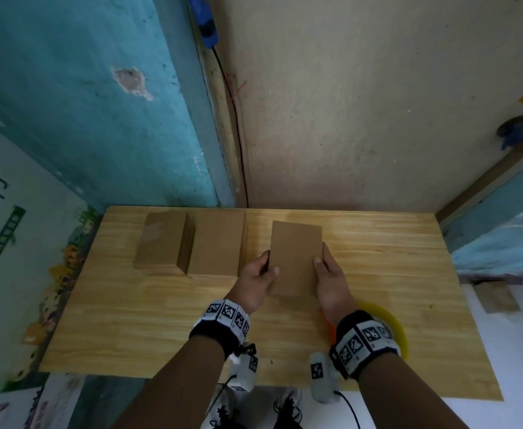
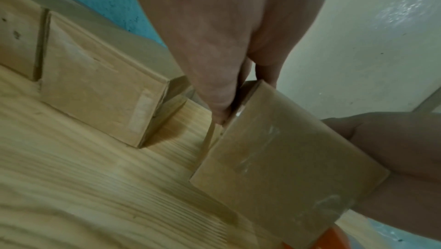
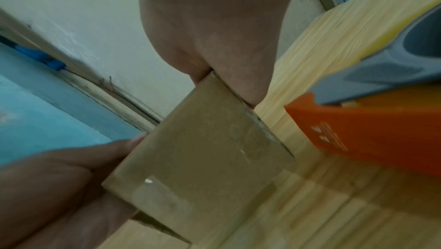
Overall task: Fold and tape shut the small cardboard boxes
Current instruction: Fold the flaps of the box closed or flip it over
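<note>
Both hands hold one small cardboard box (image 1: 295,258) near the middle of the wooden desk (image 1: 130,320), its long axis running from 6 toward 12 o'clock. The left hand (image 1: 255,278) clamps the box's 9 o'clock side, thumb on the top face and fingers curled around the edge; the right hand (image 1: 331,278) clamps the 3 o'clock side the same way, thumb lying on top. In the left wrist view the near end of the box carries a strip of clear tape (image 2: 260,151) across it (glossy and wrinkled), and whether that end rests on the desk or hangs just above it cannot be told. At about 10 o'clock from the held box, two more closed boxes lie flat, side by side and touching: the nearer box (image 1: 216,243) just beside the left hand, and the far-left box (image 1: 161,239) beyond it at 9 o'clock. At 5 o'clock from the held box, under the right wrist, sits a tape dispenser (image 3: 372,132) with an orange body and grey handle, its yellowish tape roll (image 1: 393,326) partly hidden by the wristband.
</note>
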The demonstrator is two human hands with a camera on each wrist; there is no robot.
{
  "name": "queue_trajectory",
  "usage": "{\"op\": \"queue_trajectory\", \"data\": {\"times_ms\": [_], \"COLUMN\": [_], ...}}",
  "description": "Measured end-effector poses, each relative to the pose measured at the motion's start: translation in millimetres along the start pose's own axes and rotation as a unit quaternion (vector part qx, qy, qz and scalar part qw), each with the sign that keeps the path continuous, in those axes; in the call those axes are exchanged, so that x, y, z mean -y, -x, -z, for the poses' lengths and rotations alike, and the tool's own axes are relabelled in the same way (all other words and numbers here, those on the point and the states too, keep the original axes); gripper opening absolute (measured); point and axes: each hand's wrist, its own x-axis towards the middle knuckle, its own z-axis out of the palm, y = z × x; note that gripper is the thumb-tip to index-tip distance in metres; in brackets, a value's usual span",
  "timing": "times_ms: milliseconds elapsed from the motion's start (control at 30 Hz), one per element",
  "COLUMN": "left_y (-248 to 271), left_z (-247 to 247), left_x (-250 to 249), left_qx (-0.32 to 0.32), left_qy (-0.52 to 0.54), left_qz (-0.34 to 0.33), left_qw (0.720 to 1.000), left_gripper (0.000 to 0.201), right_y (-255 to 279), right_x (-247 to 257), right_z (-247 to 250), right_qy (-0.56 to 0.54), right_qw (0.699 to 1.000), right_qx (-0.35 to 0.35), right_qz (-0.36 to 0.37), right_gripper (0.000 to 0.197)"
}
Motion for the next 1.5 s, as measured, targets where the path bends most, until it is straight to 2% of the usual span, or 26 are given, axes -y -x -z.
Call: {"op": "queue_trajectory", "data": {"times_ms": [167, 267, 367, 433, 533, 600, 700, 800, 900, 967, 1067, 1133, 1233, 1300, 1367, 1500], "left_y": [-11.5, -7.7, -11.1, -16.6, -21.6, -18.6, -7.9, 2.2, 7.6, 8.5, 10.3, 11.6, 6.6, 4.6, 4.1, 6.0], "left_z": [2.8, 2.3, 3.3, 10.3, 32.1, 52.4, 89.4, 122.9, 143.0, 147.5, 146.7, 145.1, 146.2, 147.2, 147.9, 141.7], "left_x": [20.6, 22.6, 15.5, 10.7, 4.0, -3.3, -8.4, -5.5, 6.7, 12.7, 10.6, 5.4, 4.8, 4.6, 4.3, 0.5], "left_qx": [-0.021, 0.010, 0.046, 0.053, 0.050, 0.005, -0.128, -0.202, -0.211, -0.196, -0.173, -0.162, -0.154, -0.152, -0.159, -0.181], "left_qy": [-0.004, -0.030, -0.112, -0.186, -0.195, -0.167, -0.156, -0.140, -0.157, -0.157, -0.158, -0.162, -0.140, -0.108, -0.067, -0.034], "left_qz": [0.027, 0.021, 0.026, 0.044, -0.005, -0.041, -0.078, -0.053, -0.012, 0.015, 0.032, 0.036, 0.068, 0.080, 0.061, 0.016], "left_qw": [0.999, 0.999, 0.992, 0.980, 0.980, 0.985, 0.976, 0.968, 0.965, 0.968, 0.972, 0.973, 0.976, 0.979, 0.983, 0.983], "left_gripper": [0.039, 0.043, 0.052, 0.064, 0.067, 0.059, 0.056, 0.052, 0.046, 0.051, 0.058, 0.059, 0.049, 0.040, 0.034, 0.044], "right_y": [-5.8, -8.1, -10.6, -13.7, -16.6, -17.7, -10.1, 8.5, 25.3, 26.3, 21.5, 19.4, 17.1, 15.3, 14.8, 15.8], "right_x": [-24.7, -21.1, -17.2, -20.8, -18.1, -5.8, 24.7, 51.7, 61.1, 50.9, 28.6, 19.7, 14.3, 14.7, 16.5, 18.9], "right_z": [-7.6, -8.2, -9.5, -12.6, -24.2, -35.2, -57.7, -89.5, -132.1, -157.2, -178.8, -186.2, -187.5, -182.6, -177.0, -166.9], "right_qy": [-0.010, 0.008, 0.092, 0.182, 0.301, 0.344, 0.385, 0.426, 0.387, 0.346, 0.275, 0.261, 0.264, 0.275, 0.280, 0.241], "right_qw": [1.000, 1.000, 0.996, 0.983, 0.953, 0.937, 0.916, 0.888, 0.908, 0.929, 0.956, 0.959, 0.958, 0.956, 0.957, 0.970], "right_qx": [-0.007, 0.014, 0.005, 0.004, -0.003, -0.029, -0.060, -0.001, 0.071, 0.085, 0.102, 0.100, 0.088, 0.073, 0.057, 0.011], "right_qz": [-0.006, -0.002, 0.009, 0.037, 0.044, 0.049, 0.098, 0.173, 0.144, 0.105, -0.005, -0.056, -0.068, -0.067, -0.052, -0.039], "right_gripper": [0.044, 0.047, 0.051, 0.052, 0.062, 0.070, 0.076, 0.074, 0.070, 0.064, 0.044, 0.049, 0.066, 0.065, 0.061, 0.056]}}
